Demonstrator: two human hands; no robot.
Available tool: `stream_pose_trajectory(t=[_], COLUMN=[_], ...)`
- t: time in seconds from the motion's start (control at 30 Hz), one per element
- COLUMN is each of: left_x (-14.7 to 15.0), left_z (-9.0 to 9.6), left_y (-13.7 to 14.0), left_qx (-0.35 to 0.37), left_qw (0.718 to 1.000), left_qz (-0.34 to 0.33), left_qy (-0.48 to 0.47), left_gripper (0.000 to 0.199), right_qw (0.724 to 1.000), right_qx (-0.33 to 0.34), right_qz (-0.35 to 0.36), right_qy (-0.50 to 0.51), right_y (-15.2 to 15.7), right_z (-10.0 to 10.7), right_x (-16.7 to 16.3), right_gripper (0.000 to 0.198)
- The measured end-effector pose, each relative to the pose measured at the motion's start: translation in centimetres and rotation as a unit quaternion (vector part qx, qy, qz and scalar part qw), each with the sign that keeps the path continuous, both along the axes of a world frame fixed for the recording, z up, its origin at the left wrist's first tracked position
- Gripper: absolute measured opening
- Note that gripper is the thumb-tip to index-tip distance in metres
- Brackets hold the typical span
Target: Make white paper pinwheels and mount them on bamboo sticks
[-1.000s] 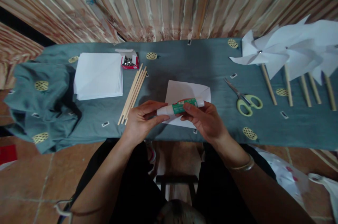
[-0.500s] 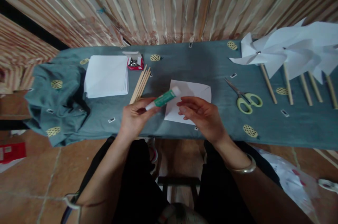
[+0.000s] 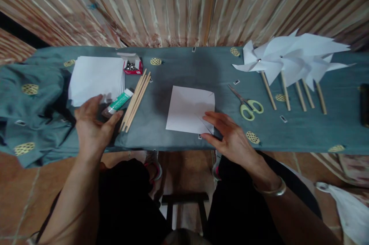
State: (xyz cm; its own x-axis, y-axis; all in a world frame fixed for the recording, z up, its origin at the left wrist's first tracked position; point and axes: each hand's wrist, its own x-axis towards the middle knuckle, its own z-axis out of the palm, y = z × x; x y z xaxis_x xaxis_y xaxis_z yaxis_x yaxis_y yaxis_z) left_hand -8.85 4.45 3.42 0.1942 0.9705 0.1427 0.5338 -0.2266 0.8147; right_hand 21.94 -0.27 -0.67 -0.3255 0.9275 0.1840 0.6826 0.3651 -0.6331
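My left hand (image 3: 93, 129) is open, its thumb and fingers spread around a green and white glue tube (image 3: 120, 100) that lies between the paper stack and the sticks. Over the lower right corner of a white paper square (image 3: 187, 106) is my right hand (image 3: 230, 135), fingers apart. Its fingertips touch or nearly touch the sheet, and the thumb is at the lower edge. Slits run in from the corners of this square. Thin wooden sticks (image 3: 135, 102) lie side by side just right of the tube.
Left of the sticks sits a stack of white paper (image 3: 96, 75), beside a small red box of metal pins (image 3: 133, 67). Green-handled scissors (image 3: 247, 106) lie right of the square. Several white paper pinwheels (image 3: 296, 54) on sticks rest farther right on the green cloth (image 3: 178, 60).
The glue tube went from my left hand to the table at the left, and that hand has opened. My right hand has lowered to the paper square's corner. The view has shifted right.
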Motion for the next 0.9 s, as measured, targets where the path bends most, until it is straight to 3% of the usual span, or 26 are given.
stream_pose_trajectory(t=[0.17, 0.4, 0.77, 0.9], left_x=[5.0, 6.8, 7.3, 7.2], left_z=[-1.7, -5.1, -5.1, -5.0], left_y=[-2.7, -3.4, -2.3, -1.9], left_qx=[0.051, 0.148, 0.181, 0.181], left_qw=[0.993, 0.967, 0.957, 0.961], left_qz=[-0.068, -0.146, -0.16, -0.155], left_qy=[0.077, 0.147, 0.164, 0.137], left_gripper=[0.026, 0.024, 0.019, 0.017], right_qw=[0.999, 0.998, 0.996, 1.0], right_qx=[-0.004, -0.001, 0.018, -0.022], right_qz=[0.012, 0.029, 0.034, 0.01], right_qy=[-0.034, -0.061, -0.077, -0.019], right_y=[0.1, 0.4, 1.5, 2.2], right_z=[0.2, 0.2, -0.1, 0.1], right_x=[0.1, 0.1, 0.0, 0.3], right_gripper=[0.041, 0.034, 0.033, 0.031])
